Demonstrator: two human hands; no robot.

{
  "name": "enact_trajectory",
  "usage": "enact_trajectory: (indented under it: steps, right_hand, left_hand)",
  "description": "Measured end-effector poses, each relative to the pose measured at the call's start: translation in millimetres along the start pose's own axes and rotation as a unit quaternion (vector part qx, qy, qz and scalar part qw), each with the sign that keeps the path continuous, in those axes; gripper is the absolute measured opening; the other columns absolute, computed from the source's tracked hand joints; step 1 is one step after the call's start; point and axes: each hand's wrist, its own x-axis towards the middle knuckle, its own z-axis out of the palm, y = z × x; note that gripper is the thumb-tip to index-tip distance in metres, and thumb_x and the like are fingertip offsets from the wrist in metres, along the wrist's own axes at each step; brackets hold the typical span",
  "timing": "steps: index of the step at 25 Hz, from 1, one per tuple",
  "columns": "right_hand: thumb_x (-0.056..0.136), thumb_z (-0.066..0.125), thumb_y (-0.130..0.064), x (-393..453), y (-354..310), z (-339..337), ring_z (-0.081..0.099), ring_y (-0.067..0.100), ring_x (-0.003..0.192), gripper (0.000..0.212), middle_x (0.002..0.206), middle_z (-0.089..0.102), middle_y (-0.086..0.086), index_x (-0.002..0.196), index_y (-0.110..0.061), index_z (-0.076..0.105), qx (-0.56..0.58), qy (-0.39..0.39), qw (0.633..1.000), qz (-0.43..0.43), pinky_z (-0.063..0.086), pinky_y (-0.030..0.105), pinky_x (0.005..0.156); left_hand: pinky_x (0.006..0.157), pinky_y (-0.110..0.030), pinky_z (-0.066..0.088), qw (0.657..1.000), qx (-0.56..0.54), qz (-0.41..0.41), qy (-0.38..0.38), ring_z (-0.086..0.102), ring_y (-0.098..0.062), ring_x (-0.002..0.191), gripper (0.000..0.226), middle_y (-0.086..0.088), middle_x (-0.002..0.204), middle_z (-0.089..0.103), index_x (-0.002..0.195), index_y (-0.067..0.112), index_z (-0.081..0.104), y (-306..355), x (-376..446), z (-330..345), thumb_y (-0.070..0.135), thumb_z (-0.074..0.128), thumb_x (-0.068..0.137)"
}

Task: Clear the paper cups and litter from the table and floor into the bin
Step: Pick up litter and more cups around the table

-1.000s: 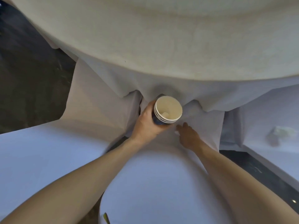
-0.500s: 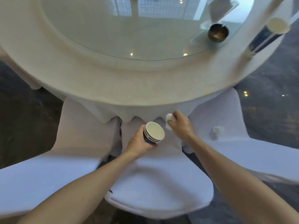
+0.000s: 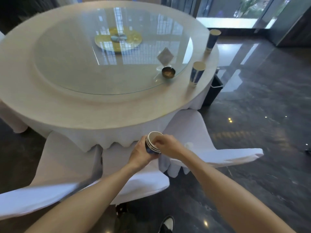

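Observation:
My left hand (image 3: 141,153) grips a stack of nested blue paper cups (image 3: 152,145) in front of the table's near edge. My right hand (image 3: 166,145) has its fingers bunched at the mouth of the top cup; the crumpled tissue it held is hidden under them. Two more blue paper cups stand on the round table (image 3: 101,111) at its right rim, one nearer (image 3: 197,73) and one farther (image 3: 212,39). A small white crumpled tissue (image 3: 188,145) lies on the right chair's seat. A dark bin (image 3: 213,91) stands on the floor beyond the table's right side.
A glass turntable (image 3: 67,64) covers the table's middle, bearing a small dark bowl (image 3: 168,73) and a card stand (image 3: 165,56). White-covered chairs stand in front of me (image 3: 144,182), to the right (image 3: 227,155) and to the left (image 3: 33,199). Dark polished floor (image 3: 260,132) spreads to the right.
The view has risen from under the table's edge to over the whole tabletop. My right hand picked a tissue off the chair and brought it to the mouth of the cup stack.

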Motion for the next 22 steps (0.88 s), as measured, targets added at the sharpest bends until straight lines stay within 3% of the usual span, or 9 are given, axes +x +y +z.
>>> enact_trajectory:
  steps: [4, 7, 10, 13, 15, 19, 22]
  right_hand:
    - [0.094, 0.047, -0.017, -27, 26, -24, 0.057, 0.028, 0.085, 0.019, 0.091, 0.062, 0.007, 0.09, -0.021, 0.065, -0.016, 0.034, 0.999, -0.039, 0.046, 0.041, 0.075]
    - [0.096, 0.047, -0.008, -24, 38, -41, 0.05, 0.021, 0.076, 0.02, 0.085, 0.061, 0.009, 0.088, -0.005, 0.065, 0.034, -0.003, 0.998, -0.047, 0.04, 0.044, 0.07]
    - [0.095, 0.045, -0.005, -16, 46, -54, 0.048, 0.012, 0.07, 0.026, 0.078, 0.055, -0.007, 0.087, -0.016, 0.067, 0.056, -0.039, 0.997, -0.045, 0.039, 0.033, 0.067]
    - [0.098, 0.047, -0.009, 6, 52, -67, 0.063, 0.025, 0.092, 0.037, 0.106, 0.07, 0.002, 0.113, -0.023, 0.078, -0.006, -0.024, 0.999, -0.048, 0.049, 0.037, 0.078]
    - [0.098, 0.047, -0.011, 25, 58, -80, 0.065, 0.03, 0.104, 0.039, 0.119, 0.071, 0.006, 0.119, -0.024, 0.077, -0.017, 0.008, 0.999, -0.032, 0.053, 0.039, 0.087]
    - [0.096, 0.054, -0.019, 71, 96, -105, 0.065, 0.022, 0.109, 0.03, 0.118, 0.074, 0.001, 0.115, -0.02, 0.076, 0.024, 0.101, 0.994, 0.022, 0.053, 0.036, 0.092]
    - [0.094, 0.057, -0.021, 109, 143, -118, 0.061, 0.027, 0.117, 0.031, 0.121, 0.071, 0.006, 0.119, -0.015, 0.073, -0.015, 0.112, 0.992, 0.057, 0.051, 0.043, 0.098]
  left_hand:
    - [0.064, -0.016, 0.043, 1.0, -0.003, 0.025, -0.005, 0.066, -0.015, 0.096, 0.075, 0.009, 0.109, 0.069, 0.128, 0.026, 0.054, 42, -13, 28, 0.032, 0.096, 0.066]
    - [0.064, -0.015, 0.041, 1.0, -0.004, 0.024, -0.003, 0.065, -0.016, 0.096, 0.074, 0.006, 0.11, 0.069, 0.129, 0.023, 0.054, 58, -11, 39, 0.03, 0.095, 0.067]
    - [0.066, -0.02, 0.043, 1.0, -0.008, 0.018, 0.003, 0.066, -0.018, 0.098, 0.073, 0.005, 0.112, 0.069, 0.128, 0.023, 0.055, 60, -1, 48, 0.031, 0.094, 0.067]
    - [0.062, -0.021, 0.044, 0.999, -0.031, -0.009, 0.005, 0.068, -0.019, 0.097, 0.073, 0.004, 0.112, 0.07, 0.128, 0.024, 0.052, 62, 24, 62, 0.035, 0.094, 0.069]
    - [0.065, -0.026, 0.048, 0.998, -0.055, -0.028, 0.015, 0.07, -0.02, 0.097, 0.075, 0.004, 0.114, 0.072, 0.13, 0.027, 0.052, 64, 50, 72, 0.041, 0.093, 0.069]
    - [0.076, -0.033, 0.052, 0.997, -0.066, -0.034, 0.002, 0.068, -0.022, 0.105, 0.08, 0.002, 0.12, 0.07, 0.134, 0.025, 0.053, 68, 109, 97, 0.035, 0.094, 0.066]
    - [0.083, -0.035, 0.051, 0.997, -0.061, -0.038, 0.0, 0.065, -0.023, 0.113, 0.079, 0.002, 0.124, 0.069, 0.131, 0.024, 0.054, 66, 145, 111, 0.033, 0.096, 0.064]
